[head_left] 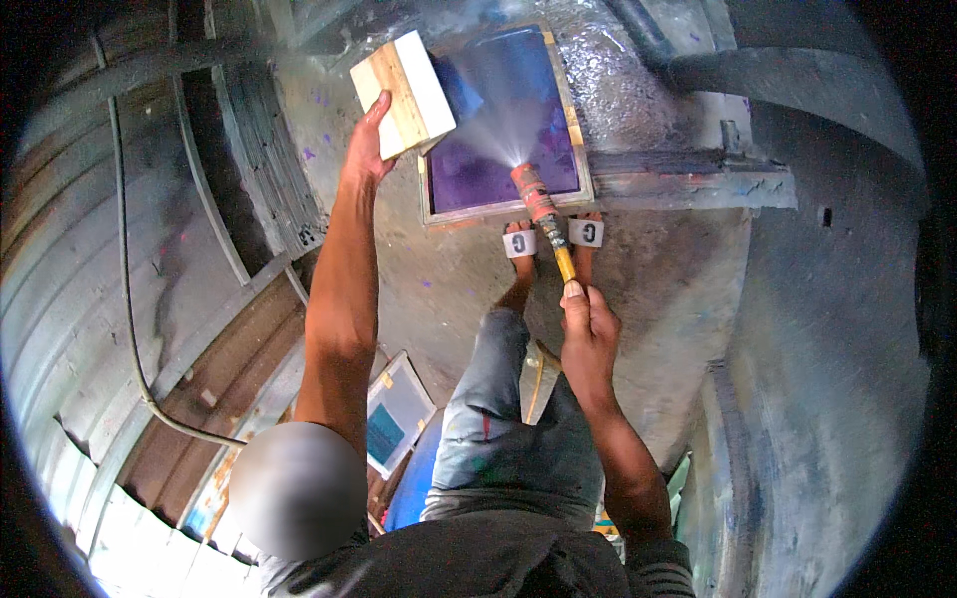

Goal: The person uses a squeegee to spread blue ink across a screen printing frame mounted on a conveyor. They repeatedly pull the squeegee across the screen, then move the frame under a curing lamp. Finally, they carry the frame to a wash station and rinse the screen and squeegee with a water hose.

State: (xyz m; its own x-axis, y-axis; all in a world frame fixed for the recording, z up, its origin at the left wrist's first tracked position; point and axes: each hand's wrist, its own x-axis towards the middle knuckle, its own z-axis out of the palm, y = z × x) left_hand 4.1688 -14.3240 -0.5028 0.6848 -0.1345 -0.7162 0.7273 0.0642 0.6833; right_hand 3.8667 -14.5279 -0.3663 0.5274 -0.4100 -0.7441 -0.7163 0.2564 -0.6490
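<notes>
My left hand [370,142] grips a pale boxy wooden piece [400,92] with a white side, its thumb lying on the bare wood. It is held up at the left edge of a rectangular screen frame [506,207], whose mesh [498,174] is dark blue and purple. My right hand [590,324] is closed round the yellow end of a hose with a red spray nozzle [531,189]. A white fan of water leaves the nozzle and spreads over the mesh. What my left fingers do behind the wooden piece is hidden.
My sandalled feet [521,242] stand just below the frame on a wet, stained concrete floor [429,269]. A smaller screen frame [399,411] leans by my left leg, near a blue container [417,478]. Corrugated metal wall [60,269] with a hanging cable [125,249] runs along the left.
</notes>
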